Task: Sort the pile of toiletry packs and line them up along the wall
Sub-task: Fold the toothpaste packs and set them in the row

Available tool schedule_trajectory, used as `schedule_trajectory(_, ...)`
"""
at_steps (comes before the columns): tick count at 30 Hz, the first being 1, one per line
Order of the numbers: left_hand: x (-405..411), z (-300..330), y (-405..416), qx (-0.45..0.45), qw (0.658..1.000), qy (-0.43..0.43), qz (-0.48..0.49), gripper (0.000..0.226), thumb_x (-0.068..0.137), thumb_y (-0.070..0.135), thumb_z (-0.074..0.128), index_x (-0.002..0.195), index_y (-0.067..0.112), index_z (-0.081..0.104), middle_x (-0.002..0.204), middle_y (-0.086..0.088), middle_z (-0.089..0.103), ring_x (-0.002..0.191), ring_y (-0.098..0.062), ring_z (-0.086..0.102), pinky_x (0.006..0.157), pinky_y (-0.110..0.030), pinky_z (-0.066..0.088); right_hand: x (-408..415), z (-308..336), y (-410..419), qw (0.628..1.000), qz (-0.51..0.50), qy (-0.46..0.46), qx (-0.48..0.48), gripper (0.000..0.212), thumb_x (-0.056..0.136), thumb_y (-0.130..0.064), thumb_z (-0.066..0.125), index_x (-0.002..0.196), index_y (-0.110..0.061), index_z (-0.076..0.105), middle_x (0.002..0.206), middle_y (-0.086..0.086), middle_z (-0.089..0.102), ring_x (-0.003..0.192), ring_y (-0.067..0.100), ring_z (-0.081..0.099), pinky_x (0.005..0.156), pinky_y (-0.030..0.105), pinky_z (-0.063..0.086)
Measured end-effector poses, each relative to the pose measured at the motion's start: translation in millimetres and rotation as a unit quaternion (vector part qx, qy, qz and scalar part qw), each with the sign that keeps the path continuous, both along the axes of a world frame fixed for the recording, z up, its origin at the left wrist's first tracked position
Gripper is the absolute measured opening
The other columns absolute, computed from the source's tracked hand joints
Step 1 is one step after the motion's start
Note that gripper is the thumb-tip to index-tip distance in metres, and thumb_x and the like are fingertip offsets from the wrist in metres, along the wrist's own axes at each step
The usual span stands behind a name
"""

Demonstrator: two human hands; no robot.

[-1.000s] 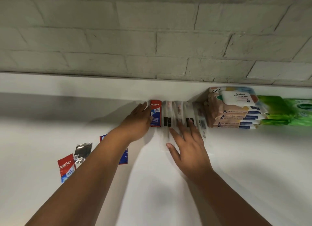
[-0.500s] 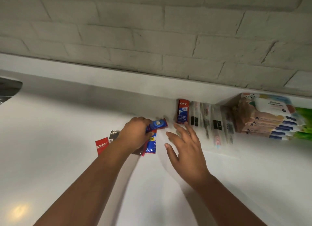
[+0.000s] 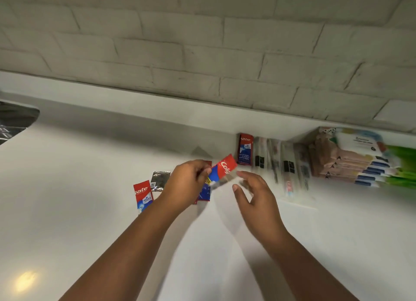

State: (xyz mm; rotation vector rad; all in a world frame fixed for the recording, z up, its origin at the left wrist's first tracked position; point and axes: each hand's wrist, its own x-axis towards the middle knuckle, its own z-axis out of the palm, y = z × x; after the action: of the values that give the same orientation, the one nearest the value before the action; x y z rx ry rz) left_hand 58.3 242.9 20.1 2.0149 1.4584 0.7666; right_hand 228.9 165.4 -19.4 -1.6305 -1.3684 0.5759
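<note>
Left hand (image 3: 186, 183) is pinching a red-and-blue toothpaste sachet (image 3: 221, 170) (tilted) over the white counter (image 3: 67, 188)'s back edge; right hand (image 3: 254, 192) is hovering, fingers spread, empty.

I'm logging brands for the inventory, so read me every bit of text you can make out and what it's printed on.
"Col", cut off: red and blue sachet held in the left hand.
"gate", partly cut off: red sachet lying on the counter.
"gate", start hidden: red box standing by the wall.
Smaller print on the box and sachets: too blurred.
Wipe packs and clear packs: labels unreadable.
</note>
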Motion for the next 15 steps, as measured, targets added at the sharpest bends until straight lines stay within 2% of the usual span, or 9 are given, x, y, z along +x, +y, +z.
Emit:
schedule_trajectory(3, 4.7, -0.6, -23.9, -0.157, 0.976, -0.148, -0.025, 0.013, 0.092, 0.023, 0.059, 0.087, 0.016, 0.069, 0.082, -0.001, 0.073, 0.073, -0.016, 0.066, 0.068, -0.034, 0.051, 3.9, 6.6, -1.4, 0.985, -0.005, 0.164, -0.043, 0.031, 0.089, -0.029, 0.066, 0.118, -0.033, 0.058, 0.112, -0.013, 0.064, 0.089, 0.007, 0.065, 0.081, 0.029, 0.051)
schedule_trajectory(5, 7.2, -6.4, -39.0, -0.217, 0.955, -0.198, -0.033, 0.014, 0.092, 0.022, 0.060, 0.085, 0.013, 0.069, 0.083, -0.006, 0.073, 0.069, -0.016, 0.064, 0.066, -0.035, 0.050, 7.8, 7.3, -4.1, 0.961, 0.008, 0.269, -0.061, 0.026, 0.088, -0.020, 0.068, 0.112, -0.027, 0.061, 0.097, -0.002, 0.069, 0.078, 0.013, 0.066, 0.072, 0.034, 0.050)
schedule_trajectory(7, 11.4, -13.0, -54.4, -0.267, 0.939, -0.216, -0.027, 0.015, 0.091, 0.022, 0.061, 0.083, 0.011, 0.067, 0.079, -0.009, 0.072, 0.063, -0.018, 0.064, 0.058, -0.034, 0.051, 10.4, 7.6, -9.8, 0.944, 0.021, 0.319, -0.077, 0.022, 0.087, -0.009, 0.067, 0.106, -0.020, 0.063, 0.081, 0.009, 0.067, 0.062, 0.016, 0.059, 0.061, 0.034, 0.044)
schedule_trajectory(9, 15.0, -21.5, -69.8, -0.286, 0.935, -0.210, -0.012, 0.013, 0.089, 0.020, 0.063, 0.079, 0.012, 0.065, 0.071, -0.004, 0.069, 0.058, -0.017, 0.063, 0.054, -0.032, 0.052, 11.9, 5.1, -15.7, 0.949, 0.017, 0.299, -0.101, 0.022, 0.084, -0.005, 0.069, 0.102, -0.016, 0.062, 0.074, 0.011, 0.066, 0.058, 0.021, 0.057, 0.055, 0.031, 0.041)
schedule_trajectory(11, 17.1, -30.8, -81.0, -0.238, 0.959, -0.152, 0.009, 0.006, 0.084, 0.018, 0.068, 0.081, 0.016, 0.064, 0.069, 0.002, 0.066, 0.061, -0.015, 0.062, 0.058, -0.032, 0.054, 11.6, -1.1, -19.8, 0.961, 0.000, 0.251, -0.120, 0.026, 0.081, -0.005, 0.071, 0.101, -0.019, 0.062, 0.074, 0.010, 0.068, 0.064, 0.025, 0.064, 0.055, 0.035, 0.047)
schedule_trajectory(13, 19.2, -35.8, -91.1, -0.189, 0.977, -0.099, 0.020, 0.018, 0.080, 0.016, 0.071, 0.094, 0.023, 0.061, 0.077, 0.005, 0.065, 0.075, -0.013, 0.065, 0.071, -0.031, 0.055, 10.7, -7.7, -22.7, 0.976, -0.019, 0.170, -0.133, 0.028, 0.080, -0.012, 0.073, 0.102, -0.025, 0.062, 0.077, 0.005, 0.069, 0.075, 0.021, 0.069, 0.066, 0.038, 0.053)
schedule_trajectory(15, 21.6, -38.0, -97.3, -0.139, 0.988, -0.068, 0.008, 0.032, 0.080, 0.016, 0.070, 0.108, 0.025, 0.059, 0.090, 0.006, 0.065, 0.085, -0.012, 0.063, 0.077, -0.028, 0.053, 8.3, -8.7, -23.3, 0.986, -0.021, 0.091, -0.140, 0.029, 0.081, -0.019, 0.073, 0.106, -0.027, 0.061, 0.081, -0.003, 0.068, 0.081, 0.015, 0.067, 0.066, 0.029, 0.053)
